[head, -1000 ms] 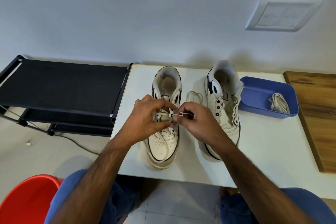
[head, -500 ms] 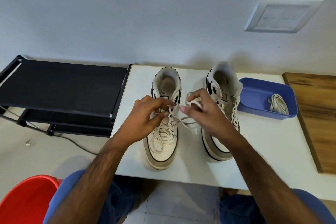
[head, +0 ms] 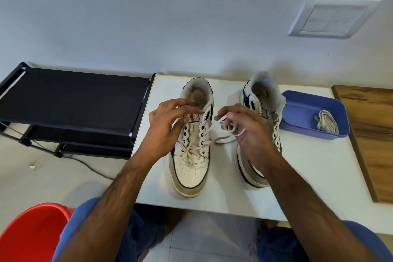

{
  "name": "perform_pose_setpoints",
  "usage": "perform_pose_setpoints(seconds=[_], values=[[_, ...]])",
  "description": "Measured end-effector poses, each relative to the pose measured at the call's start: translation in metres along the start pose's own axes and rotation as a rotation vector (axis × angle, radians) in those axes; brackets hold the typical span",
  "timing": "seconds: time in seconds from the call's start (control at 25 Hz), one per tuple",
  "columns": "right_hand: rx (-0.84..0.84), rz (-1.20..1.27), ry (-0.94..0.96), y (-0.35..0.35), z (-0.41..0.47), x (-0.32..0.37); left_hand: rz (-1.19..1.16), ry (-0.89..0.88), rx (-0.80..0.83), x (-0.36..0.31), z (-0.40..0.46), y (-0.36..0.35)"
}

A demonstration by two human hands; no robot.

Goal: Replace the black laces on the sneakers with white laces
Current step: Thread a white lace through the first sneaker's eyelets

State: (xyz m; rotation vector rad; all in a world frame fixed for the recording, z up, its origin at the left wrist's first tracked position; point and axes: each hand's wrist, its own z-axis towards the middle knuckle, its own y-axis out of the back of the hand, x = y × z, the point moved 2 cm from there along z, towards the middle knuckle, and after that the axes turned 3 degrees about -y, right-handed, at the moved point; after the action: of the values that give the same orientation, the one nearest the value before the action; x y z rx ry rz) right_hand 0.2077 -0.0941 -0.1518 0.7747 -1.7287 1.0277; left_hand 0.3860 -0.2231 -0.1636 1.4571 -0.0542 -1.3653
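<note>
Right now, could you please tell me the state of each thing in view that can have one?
Left sneaker: upright, white lace through its lower eyelets, upper ones empty.
Right sneaker: upright, unlaced.
White lace: free end gathered in right hand.
Right hand: fingers curled round the lace.
Left hand: fingers relaxed over the left sneaker's tongue.
Blue tray: holds a bundled white lace.

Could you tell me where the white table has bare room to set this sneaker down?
Bare: the white table between the right sneaker, blue tray and wooden board. Crowded: between the sneakers, where the right hand holds the white lace.
</note>
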Motion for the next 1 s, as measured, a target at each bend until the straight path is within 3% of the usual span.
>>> perform_pose_setpoints(seconds=[0.12,0.2,0.32,0.44,0.6,0.72,0.84,1.0], values=[[-0.011,0.536,-0.094,0.006,-0.001,0.015,-0.014,0.002,0.007,0.001,0.000,0.000],[-0.109,0.535,-0.129,0.008,0.001,0.012,-0.026,0.006,0.000,0.001,0.001,0.000],[-0.155,-0.077,-0.128,0.007,0.003,0.005,0.017,0.015,0.002,-0.001,0.000,-0.003],[0.049,-0.753,-0.083,-0.003,0.000,0.000,0.078,0.019,0.003,-0.002,0.000,-0.007],[0.124,-0.997,0.035,-0.015,-0.006,-0.002,0.110,0.016,0.006,-0.002,-0.001,-0.008],[-0.023,-0.845,0.064,0.000,0.000,0.009,0.128,0.004,0.018,-0.003,-0.001,-0.009],[-0.221,-0.475,0.036,0.016,0.003,0.016,0.134,0.003,0.027,-0.002,-0.001,-0.009],[-0.297,-0.248,-0.056,0.012,0.003,0.013,0.118,0.007,0.040,-0.001,-0.001,-0.009]])
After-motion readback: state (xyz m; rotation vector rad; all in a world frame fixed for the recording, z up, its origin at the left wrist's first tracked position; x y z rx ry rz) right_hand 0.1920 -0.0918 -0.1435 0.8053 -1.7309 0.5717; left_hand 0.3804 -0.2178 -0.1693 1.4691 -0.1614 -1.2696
